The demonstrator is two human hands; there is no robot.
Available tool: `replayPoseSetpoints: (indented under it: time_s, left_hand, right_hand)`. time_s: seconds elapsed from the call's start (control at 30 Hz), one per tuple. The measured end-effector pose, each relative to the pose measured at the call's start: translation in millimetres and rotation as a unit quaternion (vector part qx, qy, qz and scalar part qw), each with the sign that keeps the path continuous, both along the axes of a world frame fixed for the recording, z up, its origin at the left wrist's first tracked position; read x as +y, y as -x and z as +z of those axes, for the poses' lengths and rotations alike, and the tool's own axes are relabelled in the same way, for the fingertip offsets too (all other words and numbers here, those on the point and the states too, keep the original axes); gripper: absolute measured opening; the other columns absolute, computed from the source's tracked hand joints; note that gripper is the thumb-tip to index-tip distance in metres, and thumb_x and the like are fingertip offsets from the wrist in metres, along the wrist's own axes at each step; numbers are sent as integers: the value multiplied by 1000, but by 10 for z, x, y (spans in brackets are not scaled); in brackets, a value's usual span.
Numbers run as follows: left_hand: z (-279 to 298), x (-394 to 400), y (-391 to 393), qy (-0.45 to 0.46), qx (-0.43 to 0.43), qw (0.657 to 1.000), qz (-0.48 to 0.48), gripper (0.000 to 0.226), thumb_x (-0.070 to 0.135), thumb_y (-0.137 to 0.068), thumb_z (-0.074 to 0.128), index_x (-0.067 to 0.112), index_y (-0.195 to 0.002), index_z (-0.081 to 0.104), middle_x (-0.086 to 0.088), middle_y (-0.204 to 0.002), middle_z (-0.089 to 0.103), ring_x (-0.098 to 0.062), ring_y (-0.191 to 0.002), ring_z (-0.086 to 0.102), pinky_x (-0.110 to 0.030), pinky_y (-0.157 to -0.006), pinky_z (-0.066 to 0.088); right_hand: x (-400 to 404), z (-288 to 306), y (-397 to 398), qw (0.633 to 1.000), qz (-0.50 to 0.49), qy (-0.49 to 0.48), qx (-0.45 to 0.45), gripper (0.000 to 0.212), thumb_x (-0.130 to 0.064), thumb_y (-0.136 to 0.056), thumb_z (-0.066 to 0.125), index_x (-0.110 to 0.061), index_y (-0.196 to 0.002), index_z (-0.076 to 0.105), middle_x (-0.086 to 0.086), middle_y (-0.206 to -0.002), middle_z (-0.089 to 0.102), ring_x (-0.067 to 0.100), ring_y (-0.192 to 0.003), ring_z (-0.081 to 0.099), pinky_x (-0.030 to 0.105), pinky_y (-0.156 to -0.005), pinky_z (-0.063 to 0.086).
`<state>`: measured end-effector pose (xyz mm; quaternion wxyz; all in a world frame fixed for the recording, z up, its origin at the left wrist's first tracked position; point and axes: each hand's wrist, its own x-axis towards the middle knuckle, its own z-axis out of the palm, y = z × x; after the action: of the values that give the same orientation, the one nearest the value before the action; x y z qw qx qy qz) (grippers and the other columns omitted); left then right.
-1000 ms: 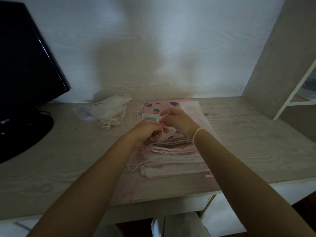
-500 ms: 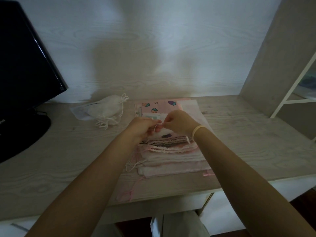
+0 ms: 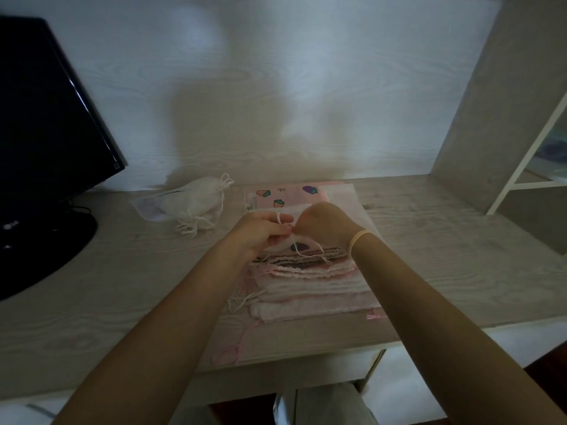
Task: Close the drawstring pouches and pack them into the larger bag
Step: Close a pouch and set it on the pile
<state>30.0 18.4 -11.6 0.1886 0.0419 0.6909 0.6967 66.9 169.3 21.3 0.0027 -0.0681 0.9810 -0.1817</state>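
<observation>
A stack of flat pink and white drawstring pouches (image 3: 310, 280) lies on the desk in front of me. Above its far end my left hand (image 3: 260, 231) and my right hand (image 3: 325, 225) meet over a small white pouch with a purple print (image 3: 299, 245). Both hands pinch its thin white drawstring (image 3: 310, 256); a loop sits over my left fingers and a strand hangs below my right hand. A white pouch, drawn shut (image 3: 196, 200), lies to the left. Under the stack lies a larger pink bag with fruit prints (image 3: 276, 194).
A black monitor (image 3: 46, 127) on a round stand fills the left side. A clear plastic sleeve (image 3: 147, 207) lies under the shut white pouch. A grey upright panel and white shelf frame (image 3: 521, 167) stand at the right. The desk edge (image 3: 276, 366) runs near me.
My hands rose slightly off the stack and drew close together, and the white drawstring now loops over my left fingers with a strand trailing down.
</observation>
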Motion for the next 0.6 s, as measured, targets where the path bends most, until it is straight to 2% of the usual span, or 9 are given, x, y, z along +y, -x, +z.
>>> replayPoseSetpoints:
  time_s: [0.03,0.1,0.13,0.23,0.33,0.37,0.43,0.5,0.6]
  left_hand:
    - [5,-9,5,13,5,1000,-1,19,-8,-83,68,8,-93,69,-8,-88,67,-14,-78,64,-19,-67,53]
    - [14,-28,18,33,10,999,-2,19,-6,-80,72,10,-91,71,-8,-92,67,-16,-85,62,-24,-76,50]
    - [15,-42,22,41,11,999,-2,20,-5,-79,73,11,-90,71,-9,-93,68,-16,-86,61,-25,-78,48]
    - [9,-70,21,57,16,998,-15,21,-8,-77,71,10,-88,71,-7,-89,69,-18,-87,61,-26,-78,45]
    - [-7,-96,18,74,23,996,-49,21,-7,-78,71,11,-89,72,-6,-89,68,-19,-89,60,-33,-88,45]
    - [-11,-110,15,75,28,995,-55,21,-7,-78,71,12,-88,72,-5,-88,68,-18,-87,61,-32,-87,46]
    - [-24,-120,15,82,45,995,-46,21,-6,-79,71,13,-86,71,-4,-86,68,-17,-85,63,-30,-82,49]
    - [-48,-123,16,86,58,994,-21,20,-7,-79,72,12,-87,69,-8,-89,69,-19,-84,67,-30,-79,54]
    - [-77,-91,21,108,92,990,13,21,-7,-78,74,12,-86,70,-12,-91,71,-23,-83,70,-31,-74,58]
  right_hand:
    - [2,0,34,999,-5,-2,42,16,-10,-92,53,-11,-99,67,3,-93,67,21,-83,62,27,-71,54]
    - [33,-6,105,989,-65,102,84,12,-10,-90,54,-14,-94,65,0,-95,64,18,-84,61,28,-75,51]
    - [24,-8,127,983,-73,144,82,10,-11,-89,56,-15,-94,63,-1,-94,62,17,-85,59,27,-76,50]
    - [-39,-75,150,987,-21,157,-2,14,-11,-84,63,-14,-97,60,2,-98,62,20,-92,59,30,-82,50]
    - [-61,-126,122,983,3,183,5,21,-5,-82,65,-15,-96,53,7,-104,63,27,-99,60,39,-89,52]
    - [-66,-126,122,983,9,186,-1,22,-4,-83,65,-14,-97,52,8,-102,64,28,-97,61,38,-86,53]
    - [-50,-129,114,979,15,201,-32,23,-5,-85,66,-13,-101,51,6,-99,62,23,-90,59,26,-76,51]
    - [-47,-152,108,974,2,222,-36,26,-7,-83,69,-11,-102,52,5,-103,61,19,-92,56,18,-71,46]
    - [-24,-242,130,972,-28,232,-29,29,-9,-79,73,-12,-101,54,8,-103,67,22,-94,61,26,-79,49]
